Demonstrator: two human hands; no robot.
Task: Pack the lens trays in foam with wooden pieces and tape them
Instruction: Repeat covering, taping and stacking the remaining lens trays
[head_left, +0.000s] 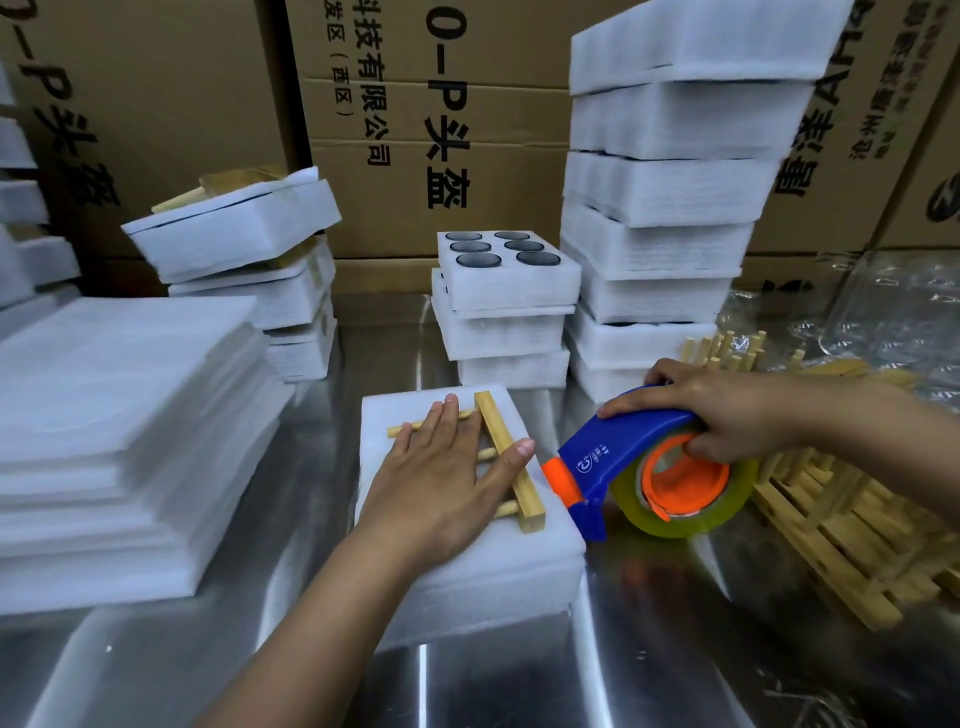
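Steel table (675, 649); at centre, a foam pack (467, 566); at its three o'clock, the right hand (727, 410) grips a tape dispenser (623, 467); the left hand (441, 467), fingers flat, pins the wooden piece (511, 462) on top; best hold it firm while tape starts.

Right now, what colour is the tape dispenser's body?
Blue tape dispenser, orange trim; head view.
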